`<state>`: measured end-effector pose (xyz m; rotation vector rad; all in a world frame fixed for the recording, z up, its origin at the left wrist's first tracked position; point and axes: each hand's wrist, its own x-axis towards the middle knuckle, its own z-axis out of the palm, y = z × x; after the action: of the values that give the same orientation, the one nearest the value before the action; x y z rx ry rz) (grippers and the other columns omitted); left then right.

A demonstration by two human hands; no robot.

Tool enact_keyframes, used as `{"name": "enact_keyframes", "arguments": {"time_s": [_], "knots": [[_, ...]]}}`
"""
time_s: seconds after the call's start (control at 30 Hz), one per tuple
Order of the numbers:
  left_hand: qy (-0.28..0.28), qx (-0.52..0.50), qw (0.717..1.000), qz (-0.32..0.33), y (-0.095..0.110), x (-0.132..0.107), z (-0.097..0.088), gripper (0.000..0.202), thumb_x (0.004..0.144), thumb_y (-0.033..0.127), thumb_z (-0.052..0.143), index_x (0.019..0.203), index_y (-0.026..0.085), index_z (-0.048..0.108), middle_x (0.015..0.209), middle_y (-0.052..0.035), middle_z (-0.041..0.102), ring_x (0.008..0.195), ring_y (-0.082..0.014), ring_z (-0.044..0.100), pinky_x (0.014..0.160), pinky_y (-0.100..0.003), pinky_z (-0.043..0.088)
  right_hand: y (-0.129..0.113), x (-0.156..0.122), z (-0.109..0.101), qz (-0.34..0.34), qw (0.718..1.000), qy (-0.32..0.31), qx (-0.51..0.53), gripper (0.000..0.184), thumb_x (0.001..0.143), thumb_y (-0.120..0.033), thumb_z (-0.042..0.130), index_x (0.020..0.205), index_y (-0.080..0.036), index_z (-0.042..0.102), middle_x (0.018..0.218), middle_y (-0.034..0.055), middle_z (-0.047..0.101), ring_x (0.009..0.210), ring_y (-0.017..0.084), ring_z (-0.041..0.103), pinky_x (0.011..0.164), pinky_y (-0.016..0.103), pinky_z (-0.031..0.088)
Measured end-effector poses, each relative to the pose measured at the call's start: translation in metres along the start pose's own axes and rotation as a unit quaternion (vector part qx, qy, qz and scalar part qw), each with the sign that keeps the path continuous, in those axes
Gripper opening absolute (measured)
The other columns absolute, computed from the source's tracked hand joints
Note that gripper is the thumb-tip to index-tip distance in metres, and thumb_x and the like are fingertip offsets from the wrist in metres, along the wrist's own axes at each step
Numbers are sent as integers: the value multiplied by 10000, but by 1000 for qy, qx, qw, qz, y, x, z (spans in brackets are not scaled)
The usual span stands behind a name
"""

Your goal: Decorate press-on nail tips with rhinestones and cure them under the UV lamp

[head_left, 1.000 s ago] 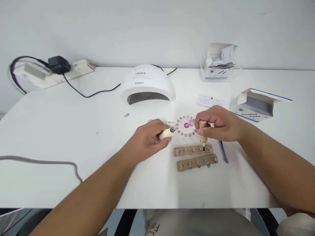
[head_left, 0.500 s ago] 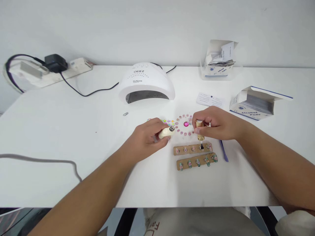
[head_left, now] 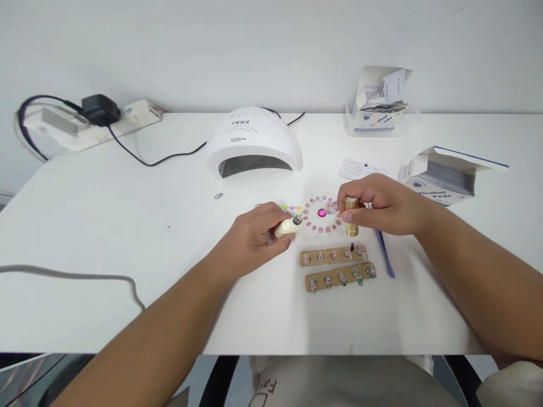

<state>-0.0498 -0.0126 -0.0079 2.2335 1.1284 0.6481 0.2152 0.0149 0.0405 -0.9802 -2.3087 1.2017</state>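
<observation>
My left hand (head_left: 261, 240) is closed around a cream nail polish bottle (head_left: 286, 227), tilted with its uncapped mouth facing right. Between the fingers of my right hand (head_left: 379, 204) is a gold-capped polish brush (head_left: 352, 217), bristles down. Its dark tip is at the upper edge of a brown strip (head_left: 313, 258) bearing several pinkish false nails, near the fourth one; whether it touches cannot be made out. Closer to me, a second brown strip (head_left: 350, 277) carries several green false nails. A ring of small pink nail pieces circles a magenta gem (head_left: 322, 213) beyond the strips.
A white nail lamp (head_left: 254, 141) stands at the back. An open alcohol pads box (head_left: 443, 181) and another box in a clear tray (head_left: 375, 116) are on the right. A purple tool (head_left: 385, 254) lies beside the strips. A power strip (head_left: 139, 116) with cables sits back left.
My right hand has lifted the brush slightly up and to the right, away from the middle of the fourth nail. My left hand still holds the bottle in nearly the same place.
</observation>
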Motion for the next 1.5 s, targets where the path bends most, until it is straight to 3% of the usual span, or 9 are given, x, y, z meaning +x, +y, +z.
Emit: {"name": "enact_keyframes", "arguments": {"time_s": [0.17,0.37,0.53,0.67,0.93,1.17,1.5], "knots": [[1,-2,1000,3,-1,0,0,177,836,215,578,993,156,633,801,-29,564,676,-124,505,596,-257,439,-5,1,4,16,999,-43,3,154,814,-252,523,673,-196,498,473,-86,349,443,64,279,437,210,246],[1,0,1000,6,-2,-1,0,133,828,189,585,949,168,635,792,-18,557,676,-116,501,602,-252,434,0,4,5,29,998,-38,-40,103,800,-252,520,719,-190,530,482,-75,417,441,71,313,437,213,271],[4,0,1000,14,-2,0,1,135,831,182,577,952,161,633,789,-19,558,673,-114,501,598,-246,435,1,2,1,23,998,3,-57,150,823,-289,512,727,-179,549,494,-56,488,440,76,369,453,222,314],[5,-3,1000,13,-1,0,1,151,837,195,578,975,158,627,792,-19,556,667,-112,501,586,-241,433,-3,-1,-4,16,999,37,-9,134,821,-256,537,718,-176,563,576,-19,582,505,94,465,479,230,354],[0,14,999,38,2,-2,2,153,830,176,591,980,170,618,785,-4,527,685,-111,520,618,-242,441,-11,-3,8,-96,965,228,83,131,889,-287,544,789,-206,566,605,-31,557,530,97,487,497,244,379],[-6,23,998,55,5,-1,2,142,827,155,585,966,173,608,782,2,520,659,-100,482,591,-229,414,-12,1,25,-104,966,235,19,153,904,-354,536,878,-206,565,641,-32,562,560,97,510,530,240,403],[-23,23,998,47,8,-1,3,134,853,197,563,979,169,597,791,1,505,644,-100,455,600,-242,411,-10,2,31,-108,964,230,-80,131,901,-352,543,920,-223,560,691,-29,632,589,97,554,560,226,413]]}}
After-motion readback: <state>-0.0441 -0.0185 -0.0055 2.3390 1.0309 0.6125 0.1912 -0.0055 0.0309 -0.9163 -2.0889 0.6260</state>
